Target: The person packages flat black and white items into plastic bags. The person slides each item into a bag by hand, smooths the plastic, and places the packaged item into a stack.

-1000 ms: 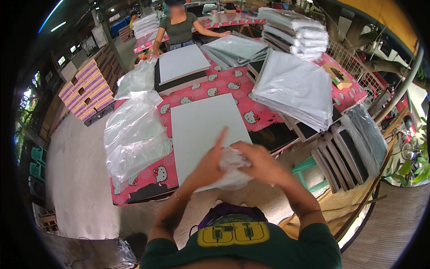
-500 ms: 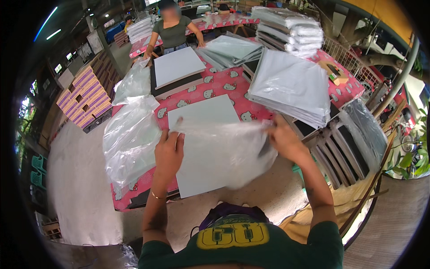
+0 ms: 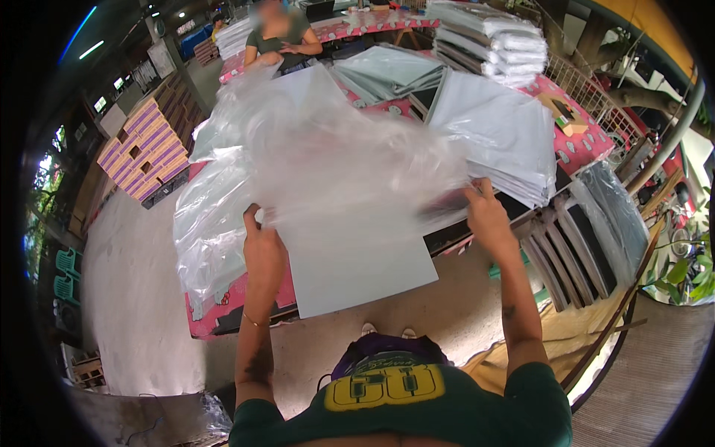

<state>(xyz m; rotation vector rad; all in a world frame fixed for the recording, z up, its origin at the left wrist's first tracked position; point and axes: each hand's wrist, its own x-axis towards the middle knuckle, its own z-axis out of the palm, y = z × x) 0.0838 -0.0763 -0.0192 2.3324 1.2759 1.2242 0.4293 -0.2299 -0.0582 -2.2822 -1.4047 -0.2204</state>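
Looks like a small open-sided packing workshop, not anybody's home. The landmark is the long work table with a pink patterned cloth: on it lie stacks of flat pale-grey sheets and a heap of clear plastic bags. Beyond its far end sit tall piles of folded white bundles, and another person works there. Left of the table, on the bare concrete floor, stand stacked purple-and-cream cartons.

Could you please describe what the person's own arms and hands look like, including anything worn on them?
Both forearms are bare. The left hand has a thin bracelet at the wrist and a dark mark on the forearm; the right hand wears nothing. Short green sleeves cover the shoulders.
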